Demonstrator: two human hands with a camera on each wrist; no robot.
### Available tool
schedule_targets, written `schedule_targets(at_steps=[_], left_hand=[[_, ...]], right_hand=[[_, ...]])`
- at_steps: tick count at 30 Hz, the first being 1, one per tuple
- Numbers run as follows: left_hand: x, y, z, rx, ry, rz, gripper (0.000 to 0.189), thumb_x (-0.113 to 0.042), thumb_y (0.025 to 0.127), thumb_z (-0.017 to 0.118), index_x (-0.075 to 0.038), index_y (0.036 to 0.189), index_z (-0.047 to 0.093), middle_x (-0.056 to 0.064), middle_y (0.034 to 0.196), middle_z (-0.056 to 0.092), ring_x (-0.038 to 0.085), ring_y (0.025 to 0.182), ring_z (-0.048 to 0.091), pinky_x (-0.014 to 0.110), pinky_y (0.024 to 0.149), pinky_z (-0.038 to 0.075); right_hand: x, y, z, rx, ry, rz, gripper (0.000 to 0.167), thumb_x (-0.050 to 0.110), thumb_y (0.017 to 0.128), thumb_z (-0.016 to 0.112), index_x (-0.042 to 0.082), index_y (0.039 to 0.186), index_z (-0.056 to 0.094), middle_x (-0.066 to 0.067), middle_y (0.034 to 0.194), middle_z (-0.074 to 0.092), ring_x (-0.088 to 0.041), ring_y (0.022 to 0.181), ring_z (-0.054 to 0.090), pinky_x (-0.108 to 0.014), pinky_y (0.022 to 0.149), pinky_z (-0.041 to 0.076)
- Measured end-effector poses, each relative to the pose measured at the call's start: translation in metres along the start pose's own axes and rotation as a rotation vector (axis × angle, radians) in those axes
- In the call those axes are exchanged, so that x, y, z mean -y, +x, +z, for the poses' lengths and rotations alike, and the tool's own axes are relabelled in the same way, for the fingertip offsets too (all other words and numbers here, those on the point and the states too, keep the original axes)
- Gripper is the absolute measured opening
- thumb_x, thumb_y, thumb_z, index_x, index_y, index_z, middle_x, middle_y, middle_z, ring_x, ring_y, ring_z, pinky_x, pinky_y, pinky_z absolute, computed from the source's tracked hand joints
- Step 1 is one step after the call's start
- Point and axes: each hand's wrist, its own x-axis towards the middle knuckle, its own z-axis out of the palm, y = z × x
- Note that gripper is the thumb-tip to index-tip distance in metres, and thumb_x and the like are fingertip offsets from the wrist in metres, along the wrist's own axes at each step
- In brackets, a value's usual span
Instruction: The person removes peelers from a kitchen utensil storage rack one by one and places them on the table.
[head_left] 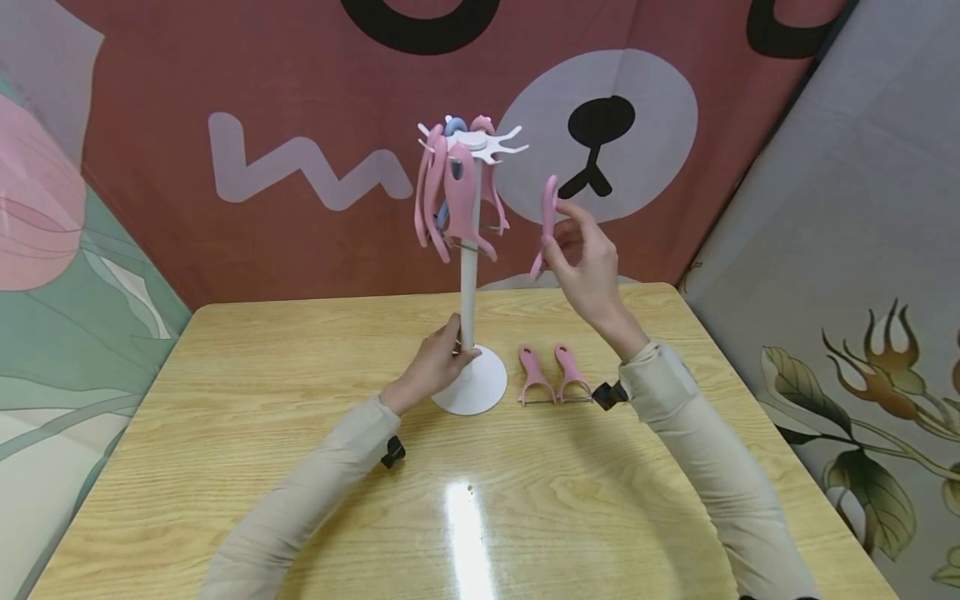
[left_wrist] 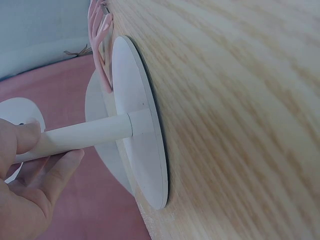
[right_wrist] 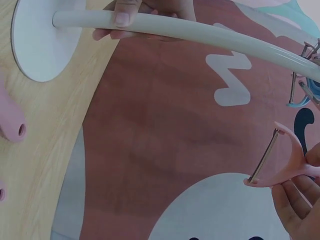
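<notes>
Tabletop (head_left: 277, 375), two lying peelers (head_left: 529, 362), one stand (head_left: 468, 287), right hand (head_left: 588, 262) pinching one peeler (head_left: 549, 204)

Head view: blue peeler (head_left: 455, 126) partly hidden behind hanging pink peelers (head_left: 462, 196). Left wrist view: left hand (left_wrist: 27, 192) cut by left edge. Right wrist view: right hand (right_wrist: 297, 205), top of stand (right_wrist: 200, 30) cut off.

From the left hand (head_left: 431, 364), which grips the white stand (head_left: 468, 287), I see at two o'clock the right hand (head_left: 590, 265) holding a pink peeler (head_left: 549, 212).
</notes>
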Motion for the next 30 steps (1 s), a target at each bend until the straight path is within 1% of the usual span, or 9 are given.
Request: schedule_targets(at_steps=[2,4,6,10,15,19,24,30], left_hand=[[0.0,0.0,0.0,-0.001,0.001,0.0,0.031,-0.007,0.094,0.068,0.001,0.114,0.045,0.013,0.092,0.061,0.03,0.089,0.068,0.035,0.073,0.058],[0.001,0.0,0.001,-0.004,0.002,0.003,0.032,-0.007,0.094,0.068,0.001,0.114,0.045,0.013,0.092,0.061,0.03,0.088,0.068,0.035,0.073,0.058],[0.001,0.0,0.001,-0.006,0.003,0.005,0.032,-0.007,0.094,0.068,0.001,0.114,0.045,0.013,0.091,0.061,0.029,0.088,0.068,0.035,0.072,0.058],[0.001,0.0,0.001,-0.005,0.003,0.001,0.031,-0.007,0.094,0.068,0.001,0.114,0.045,0.013,0.091,0.061,0.029,0.087,0.068,0.035,0.072,0.058],[0.0,0.0,0.001,-0.003,-0.004,-0.004,0.032,-0.007,0.094,0.068,0.001,0.115,0.045,0.014,0.091,0.061,0.029,0.087,0.068,0.035,0.071,0.058],[0.0,0.0,0.001,-0.001,-0.004,-0.009,0.033,-0.007,0.094,0.068,0.001,0.115,0.045,0.014,0.091,0.061,0.028,0.086,0.067,0.035,0.07,0.058],[0.001,0.0,0.001,0.003,-0.002,-0.012,0.032,-0.007,0.094,0.067,0.001,0.116,0.045,0.014,0.092,0.061,0.028,0.088,0.068,0.035,0.071,0.058],[0.001,0.0,0.0,0.006,-0.005,-0.01,0.032,-0.008,0.095,0.067,0.001,0.115,0.045,0.013,0.092,0.06,0.029,0.088,0.068,0.035,0.071,0.058]], right_hand=[[0.005,-0.001,-0.001,0.001,-0.02,0.011,0.038,-0.015,0.087,0.065,-0.016,0.123,0.053,-0.027,0.085,0.065,-0.036,0.066,0.064,-0.028,0.063,0.05],[0.004,-0.002,-0.001,0.003,-0.036,0.025,0.038,-0.015,0.086,0.066,-0.016,0.122,0.053,-0.027,0.086,0.065,-0.036,0.067,0.064,-0.03,0.062,0.05],[-0.005,-0.005,0.0,0.002,-0.044,0.037,0.038,-0.014,0.086,0.067,-0.015,0.122,0.054,-0.027,0.086,0.066,-0.036,0.068,0.064,-0.029,0.062,0.05],[-0.025,-0.011,0.002,0.003,-0.052,0.068,0.038,-0.01,0.087,0.069,-0.011,0.123,0.056,-0.022,0.087,0.067,-0.031,0.068,0.066,-0.02,0.063,0.051],[-0.034,-0.016,0.0,0.025,-0.057,0.107,0.038,-0.001,0.09,0.069,-0.004,0.126,0.057,-0.016,0.088,0.069,-0.025,0.071,0.067,-0.019,0.067,0.052],[-0.037,-0.018,-0.001,0.041,-0.062,0.113,0.038,0.002,0.091,0.069,-0.003,0.127,0.057,-0.015,0.089,0.069,-0.024,0.075,0.067,-0.023,0.069,0.055],[-0.04,-0.021,-0.002,0.054,-0.09,0.13,0.038,0.003,0.091,0.069,-0.004,0.126,0.056,-0.014,0.09,0.069,-0.024,0.077,0.067,-0.035,0.07,0.057],[-0.044,-0.026,-0.004,0.052,-0.124,0.163,0.039,0.003,0.091,0.07,-0.005,0.126,0.057,-0.015,0.091,0.07,-0.025,0.078,0.067,-0.038,0.069,0.057]])
